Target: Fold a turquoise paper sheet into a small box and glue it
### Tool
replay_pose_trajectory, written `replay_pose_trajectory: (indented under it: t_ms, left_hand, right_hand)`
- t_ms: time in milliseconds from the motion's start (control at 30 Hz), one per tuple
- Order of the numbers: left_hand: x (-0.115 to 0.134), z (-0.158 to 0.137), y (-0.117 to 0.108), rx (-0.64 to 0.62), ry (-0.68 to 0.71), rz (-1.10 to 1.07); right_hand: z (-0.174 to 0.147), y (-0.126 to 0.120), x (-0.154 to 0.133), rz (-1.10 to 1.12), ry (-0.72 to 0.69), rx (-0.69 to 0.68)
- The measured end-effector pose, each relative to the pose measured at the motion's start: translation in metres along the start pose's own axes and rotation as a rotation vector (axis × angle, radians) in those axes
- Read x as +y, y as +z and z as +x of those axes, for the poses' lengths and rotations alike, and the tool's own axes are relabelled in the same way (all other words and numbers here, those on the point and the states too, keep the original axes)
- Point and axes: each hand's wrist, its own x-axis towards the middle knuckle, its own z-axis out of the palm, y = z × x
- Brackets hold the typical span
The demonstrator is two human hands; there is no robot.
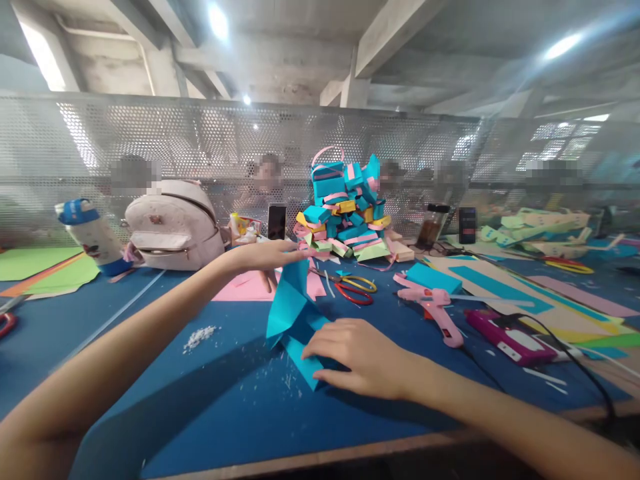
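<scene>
A folded sheet of bright blue paper stands creased and partly upright on the blue table in front of me. My left hand is at its upper end, fingers reaching across the top edge and thumb hanging to the left; part of its grip is hidden. Lower down, my right hand has its fingers curled over the paper's base, with the thumb near the front corner. Behind the paper lie pink sheets and scissors with red and yellow handles.
A pink glue gun and a magenta box with a cable lie right. Behind stands a pile of folded paper pieces. A white backpack and a bottle stand left. White scraps lie near my left forearm.
</scene>
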Motion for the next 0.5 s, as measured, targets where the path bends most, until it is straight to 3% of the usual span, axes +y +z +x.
replay_pose_trajectory:
  t_ms: [67,133,233,300,400,500]
  left_hand:
    - [-0.001,-0.007,0.001,0.023,-0.039,-0.079]
    - [-0.005,-0.02,0.005,0.143,-0.049,-0.068]
    - [-0.016,-0.05,0.018,0.324,0.027,0.119]
    - [-0.023,-0.074,0.028,0.376,0.017,0.179]
    - [-0.031,-0.103,0.039,0.424,-0.003,0.081]
    - [-0.04,-0.117,0.045,0.389,-0.051,-0.254]
  right_hand:
    - [-0.004,0.006,0.006,0.035,0.012,-0.001]
    - [-0.007,0.011,0.01,0.051,0.017,0.001]
    - [-0.01,0.016,0.014,0.06,0.022,-0.002]
    - [-0.01,0.018,0.016,0.072,0.019,-0.008]
    - [-0.009,0.021,0.019,0.082,0.013,-0.014]
    - [-0.008,0.021,0.02,0.09,-0.003,-0.016]
